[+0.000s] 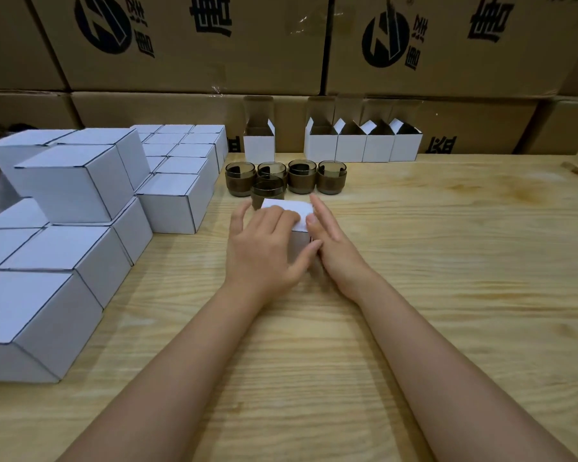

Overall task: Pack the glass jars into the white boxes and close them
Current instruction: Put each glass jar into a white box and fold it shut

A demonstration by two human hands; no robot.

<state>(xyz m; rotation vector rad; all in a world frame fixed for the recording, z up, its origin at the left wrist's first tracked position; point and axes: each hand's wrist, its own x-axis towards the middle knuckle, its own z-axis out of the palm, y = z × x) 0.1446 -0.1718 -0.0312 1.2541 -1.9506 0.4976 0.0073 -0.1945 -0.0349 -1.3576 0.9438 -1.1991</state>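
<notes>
Palm and straight fingers of my left hand point(264, 241) lie flat on the lid of the white box point(292, 211), thumb laid against its near face; no finger curls round it. My right hand point(334, 248) stands on edge against the box's right side, fingers straight and pointing away from me. Neither hand grips: both press, and the box sits between them, dead ahead on the table point(431, 278). The box looks near-cubic, with no marked long axis, its faces roughly square to me. Its lid appears down; whether the tuck flap is fully home I cannot tell. Closed boxes point(77, 181) are stacked to my left, so the left hand is the nearer one for setting this box aside. Five glass jars point(301, 176) stand just beyond it, the nearest just behind its far left corner. Open boxes point(361, 146) wait behind them, before the brown cartons point(197, 61).
</notes>
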